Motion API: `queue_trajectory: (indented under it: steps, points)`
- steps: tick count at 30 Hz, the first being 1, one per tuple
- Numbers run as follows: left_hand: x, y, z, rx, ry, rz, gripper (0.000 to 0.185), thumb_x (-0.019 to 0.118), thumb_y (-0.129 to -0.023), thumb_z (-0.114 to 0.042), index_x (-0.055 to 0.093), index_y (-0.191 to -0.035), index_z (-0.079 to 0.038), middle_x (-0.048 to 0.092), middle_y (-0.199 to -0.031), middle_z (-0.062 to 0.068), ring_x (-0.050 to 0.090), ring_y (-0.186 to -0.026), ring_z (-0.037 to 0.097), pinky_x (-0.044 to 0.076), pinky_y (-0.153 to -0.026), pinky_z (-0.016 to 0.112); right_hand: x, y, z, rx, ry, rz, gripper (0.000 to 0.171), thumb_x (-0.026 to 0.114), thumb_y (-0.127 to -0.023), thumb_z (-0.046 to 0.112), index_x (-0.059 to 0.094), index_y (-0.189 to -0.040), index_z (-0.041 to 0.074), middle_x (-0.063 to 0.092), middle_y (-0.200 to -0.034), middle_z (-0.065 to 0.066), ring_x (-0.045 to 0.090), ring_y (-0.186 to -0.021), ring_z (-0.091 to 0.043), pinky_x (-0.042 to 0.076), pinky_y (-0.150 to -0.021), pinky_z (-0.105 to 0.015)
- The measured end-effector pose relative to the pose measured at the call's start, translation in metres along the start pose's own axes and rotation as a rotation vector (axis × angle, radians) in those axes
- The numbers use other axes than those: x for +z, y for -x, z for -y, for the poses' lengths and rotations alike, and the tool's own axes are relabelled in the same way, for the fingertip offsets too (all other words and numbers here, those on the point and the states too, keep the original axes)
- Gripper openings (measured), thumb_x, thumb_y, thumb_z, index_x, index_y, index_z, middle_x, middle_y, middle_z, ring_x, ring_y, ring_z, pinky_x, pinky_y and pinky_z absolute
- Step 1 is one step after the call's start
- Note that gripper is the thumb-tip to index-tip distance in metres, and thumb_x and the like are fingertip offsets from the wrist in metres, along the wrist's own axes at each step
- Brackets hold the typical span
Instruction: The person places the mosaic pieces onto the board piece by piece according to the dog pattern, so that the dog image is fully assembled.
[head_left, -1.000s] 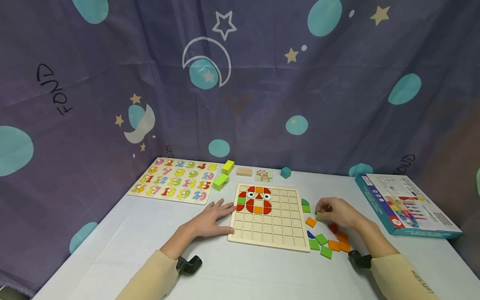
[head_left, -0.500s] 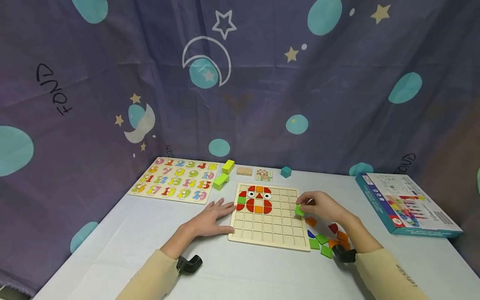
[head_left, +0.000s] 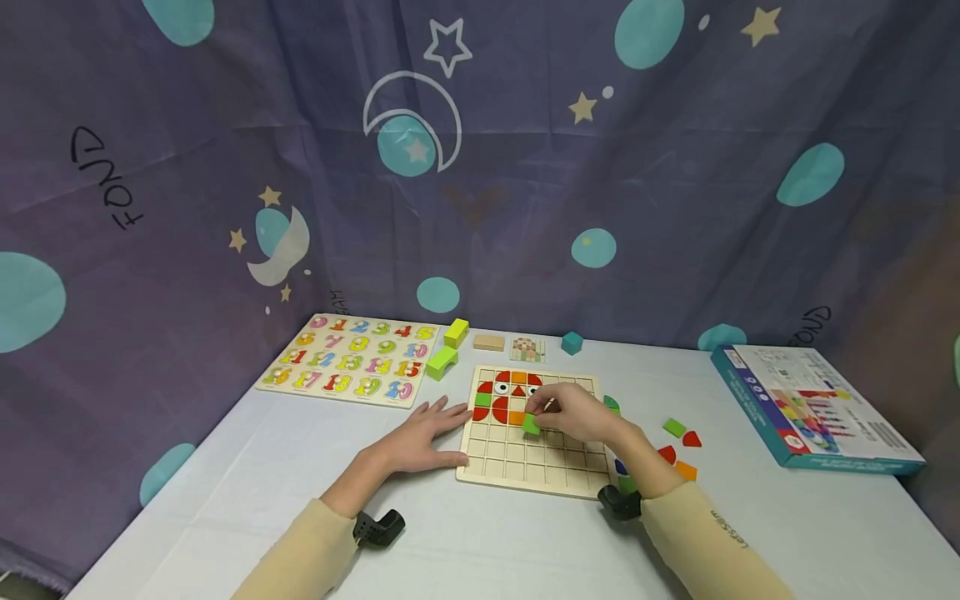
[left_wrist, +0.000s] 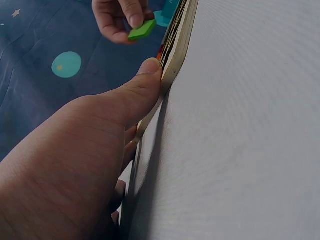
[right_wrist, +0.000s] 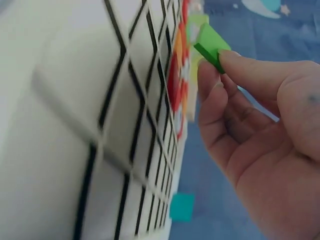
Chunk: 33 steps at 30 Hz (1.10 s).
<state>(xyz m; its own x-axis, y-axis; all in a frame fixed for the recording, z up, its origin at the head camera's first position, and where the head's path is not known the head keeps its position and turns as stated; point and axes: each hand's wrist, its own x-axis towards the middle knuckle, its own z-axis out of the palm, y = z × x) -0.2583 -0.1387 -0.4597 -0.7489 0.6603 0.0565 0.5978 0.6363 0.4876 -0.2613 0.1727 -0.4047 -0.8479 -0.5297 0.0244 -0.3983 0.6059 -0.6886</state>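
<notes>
A wooden grid board [head_left: 558, 471] lies on the table with red, orange and green tiles filling its upper left cells. My right hand [head_left: 573, 414] pinches a green square tile [head_left: 531, 424] [right_wrist: 210, 44] [left_wrist: 142, 30] just over the board, below the red and orange tiles. My left hand [head_left: 423, 435] lies flat on the table, its thumb [left_wrist: 135, 95] pressed against the board's left edge [left_wrist: 175, 55].
Loose green, red, orange and blue tiles [head_left: 678, 442] lie right of the board. A number puzzle [head_left: 352, 360] sits at the back left, with green blocks [head_left: 447, 348], a wooden block [head_left: 488, 342], a pattern card [head_left: 527, 349] and a teal cube [head_left: 572, 343]. A box [head_left: 813, 408] lies at the right.
My right hand has carried the green tile left from the loose pile to above the board's middle. The left hand has stayed still against the board.
</notes>
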Motion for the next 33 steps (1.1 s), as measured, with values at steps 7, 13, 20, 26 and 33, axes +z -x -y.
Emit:
queue_trajectory:
  steps: [7, 13, 20, 26, 33]
  points:
    - [0.001, -0.002, -0.001, -0.011, -0.011, 0.008, 0.08, 0.066, -0.092, -0.057, 0.042, -0.156, -0.016, 0.034, -0.162, 0.004, 0.012, -0.152, 0.034, 0.007, -0.12, 0.056, 0.016, -0.012, 0.007, -0.028, 0.057, -0.003, 0.01, 0.071, -0.092, 0.0, 0.072, -0.096, 0.009, 0.065, -0.088, 0.005, 0.058, -0.081, -0.013, 0.052, -0.074, -0.031]
    - [0.0, 0.0, -0.002, -0.016, 0.009, 0.013, 0.079, 0.066, -0.092, -0.058, 0.043, -0.155, -0.016, 0.034, -0.161, 0.004, 0.012, -0.152, 0.035, 0.008, -0.12, 0.057, 0.024, -0.014, 0.007, -0.035, 0.098, 0.007, 0.009, 0.073, -0.091, 0.001, 0.072, -0.095, 0.009, 0.064, -0.085, 0.006, 0.057, -0.078, -0.011, 0.051, -0.072, -0.028]
    - [-0.001, 0.0, -0.001, -0.009, 0.004, 0.007, 0.078, 0.066, -0.092, -0.057, 0.043, -0.155, -0.016, 0.035, -0.161, 0.003, 0.013, -0.152, 0.036, 0.008, -0.12, 0.057, 0.025, -0.013, 0.008, -0.052, 0.144, 0.006, 0.009, 0.074, -0.091, 0.003, 0.074, -0.099, 0.008, 0.068, -0.09, 0.005, 0.06, -0.084, -0.013, 0.054, -0.078, -0.034]
    - [0.0, -0.001, -0.001, 0.003, 0.002, 0.005, 0.079, 0.066, -0.092, -0.057, 0.043, -0.155, -0.016, 0.034, -0.161, 0.004, 0.013, -0.152, 0.036, 0.008, -0.12, 0.057, 0.008, 0.0, -0.003, -0.011, 0.086, -0.034, 0.014, 0.073, -0.092, 0.006, 0.073, -0.106, 0.005, 0.067, -0.095, 0.002, 0.061, -0.085, -0.017, 0.054, -0.078, -0.035]
    - [0.0, 0.0, -0.001, 0.003, -0.003, -0.001, 0.078, 0.066, -0.092, -0.056, 0.043, -0.155, -0.016, 0.035, -0.161, 0.004, 0.013, -0.152, 0.036, 0.009, -0.12, 0.059, -0.029, 0.022, -0.03, 0.077, 0.063, -0.108, 0.02, 0.071, -0.094, 0.009, 0.071, -0.112, 0.0, 0.064, -0.096, -0.003, 0.061, -0.083, -0.019, 0.053, -0.069, -0.031]
